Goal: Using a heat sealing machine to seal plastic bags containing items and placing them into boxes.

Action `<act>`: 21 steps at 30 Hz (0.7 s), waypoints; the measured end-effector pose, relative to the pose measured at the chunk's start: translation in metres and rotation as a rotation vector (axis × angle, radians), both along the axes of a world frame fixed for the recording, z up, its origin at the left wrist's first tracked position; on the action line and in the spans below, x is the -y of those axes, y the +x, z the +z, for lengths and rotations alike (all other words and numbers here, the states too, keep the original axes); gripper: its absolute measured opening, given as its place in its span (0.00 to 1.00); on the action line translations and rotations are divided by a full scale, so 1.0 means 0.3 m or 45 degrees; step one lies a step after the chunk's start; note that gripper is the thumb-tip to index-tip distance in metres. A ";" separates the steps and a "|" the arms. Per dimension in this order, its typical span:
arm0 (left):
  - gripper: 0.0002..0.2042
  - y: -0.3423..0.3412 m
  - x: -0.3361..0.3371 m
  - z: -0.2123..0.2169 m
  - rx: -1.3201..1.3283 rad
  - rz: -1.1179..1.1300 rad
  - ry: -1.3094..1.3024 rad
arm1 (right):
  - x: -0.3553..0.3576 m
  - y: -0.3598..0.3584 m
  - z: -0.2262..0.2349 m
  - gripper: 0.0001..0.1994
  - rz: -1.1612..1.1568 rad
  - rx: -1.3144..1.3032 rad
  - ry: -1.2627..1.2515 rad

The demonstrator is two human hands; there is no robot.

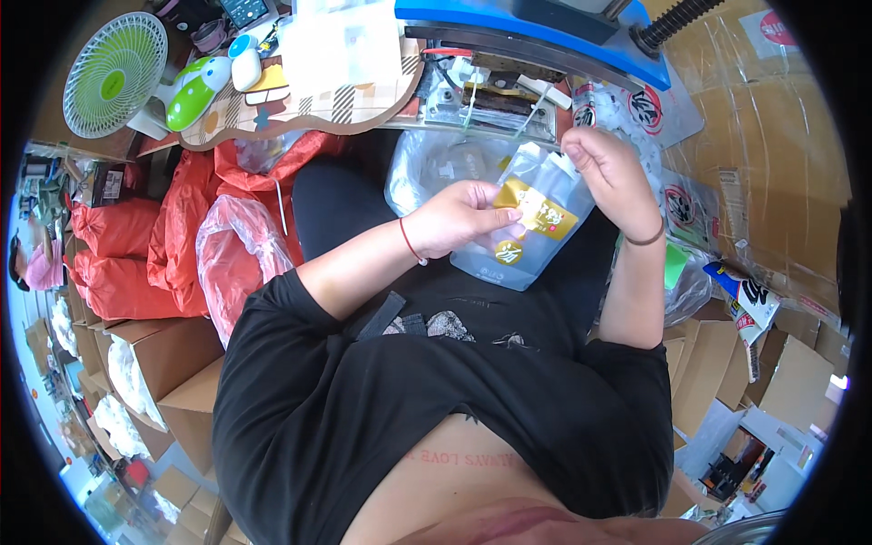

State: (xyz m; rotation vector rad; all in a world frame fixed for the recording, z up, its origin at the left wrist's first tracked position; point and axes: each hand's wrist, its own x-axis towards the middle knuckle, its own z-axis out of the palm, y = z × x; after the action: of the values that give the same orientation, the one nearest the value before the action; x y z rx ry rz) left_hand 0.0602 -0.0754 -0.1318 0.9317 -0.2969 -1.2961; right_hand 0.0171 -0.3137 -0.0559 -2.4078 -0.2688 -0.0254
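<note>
The left hand (459, 218) is pinching the gold-labelled side of a translucent pouch (531, 227), its grip closed on it, while the right hand (610, 168) is gripping the pouch's top edge above the lap. Just beyond, a blue-armed sealing machine (536, 32) is sitting on the table (300, 113). The pouch's mouth seems to be getting readied, so the next move probably calls for keeping that edge flat and level.

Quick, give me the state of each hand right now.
Left hand: closed on the frosted translucent plastic pouch with gold label, at its left side.
Right hand: closed, pinching the pouch's top right corner.
</note>
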 end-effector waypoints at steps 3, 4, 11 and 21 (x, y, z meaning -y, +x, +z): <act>0.12 0.005 0.011 -0.011 -0.021 -0.014 0.058 | 0.012 -0.004 -0.024 0.12 0.054 0.063 0.006; 0.12 0.007 0.011 -0.017 -0.023 -0.013 0.063 | 0.015 0.000 -0.024 0.13 -0.019 0.197 -0.010; 0.13 0.152 0.033 -0.035 0.072 0.282 0.104 | 0.241 -0.042 -0.163 0.15 -0.220 0.345 -0.497; 0.23 0.479 -0.110 -0.062 1.843 1.249 0.721 | 0.246 -0.186 -0.126 0.13 -0.083 -0.144 -0.063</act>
State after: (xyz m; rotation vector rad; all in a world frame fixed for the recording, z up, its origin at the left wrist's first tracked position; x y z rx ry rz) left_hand 0.2038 -0.0425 -0.1503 2.0512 -0.4712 0.4125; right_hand -0.0387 -0.3875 -0.0938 -2.4561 -0.1405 0.0882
